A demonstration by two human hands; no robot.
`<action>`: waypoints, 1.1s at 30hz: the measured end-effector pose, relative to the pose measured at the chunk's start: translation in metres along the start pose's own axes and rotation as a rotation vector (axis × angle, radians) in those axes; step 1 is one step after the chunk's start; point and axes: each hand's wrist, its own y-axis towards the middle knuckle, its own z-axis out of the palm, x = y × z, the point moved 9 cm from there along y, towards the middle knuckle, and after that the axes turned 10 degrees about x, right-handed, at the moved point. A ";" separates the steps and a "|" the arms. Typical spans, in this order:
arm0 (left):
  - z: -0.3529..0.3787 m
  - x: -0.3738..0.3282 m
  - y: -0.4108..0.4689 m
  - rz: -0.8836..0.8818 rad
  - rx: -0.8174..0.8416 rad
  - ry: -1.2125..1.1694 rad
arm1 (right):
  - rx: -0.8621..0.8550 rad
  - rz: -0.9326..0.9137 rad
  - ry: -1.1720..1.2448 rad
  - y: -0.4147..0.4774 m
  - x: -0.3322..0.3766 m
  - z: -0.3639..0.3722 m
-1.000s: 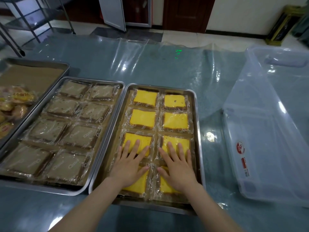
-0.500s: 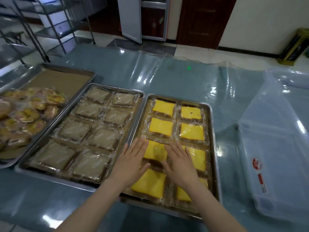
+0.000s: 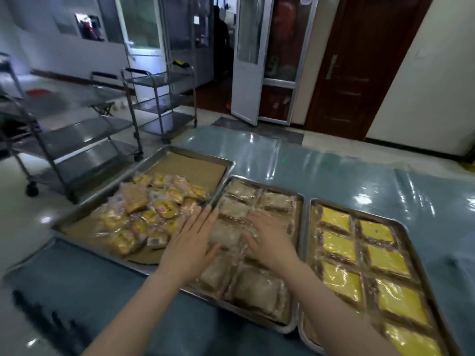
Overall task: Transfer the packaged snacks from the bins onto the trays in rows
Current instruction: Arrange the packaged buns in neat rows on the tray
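Three metal trays lie side by side on the blue table. The right tray [image 3: 307,255] holds yellow packaged cakes [image 3: 388,260] in two rows. The middle tray [image 3: 299,219] holds brown packaged cakes [image 3: 259,289] in two rows. The left tray [image 3: 190,156] has a loose heap of yellow wrapped snacks [image 3: 149,214] on brown paper. My left hand [image 3: 191,242] hovers flat and open over the seam between left and middle trays. My right hand [image 3: 270,237] is spread open above the brown cakes. Neither hand holds anything.
Steel wheeled shelf carts [image 3: 159,98] stand on the floor beyond the table's left edge. A white glazed door [image 3: 248,60] hangs ajar and a dark wooden door [image 3: 359,65] is behind the table. Clear plastic film covers the table [image 3: 347,176].
Both hands have left the yellow cakes on the right tray and moved left to the middle tray. The view has swung left and up; the clear bin is out of sight.
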 end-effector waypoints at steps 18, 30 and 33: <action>-0.069 0.258 0.030 -0.124 0.000 -0.003 | 0.005 0.140 0.078 0.185 0.078 0.036; 0.002 0.357 0.118 -0.107 0.135 -0.148 | 0.216 0.336 0.163 0.268 0.027 0.167; 0.018 0.359 0.144 -0.066 0.203 -0.184 | 0.217 0.375 0.114 0.265 0.024 0.172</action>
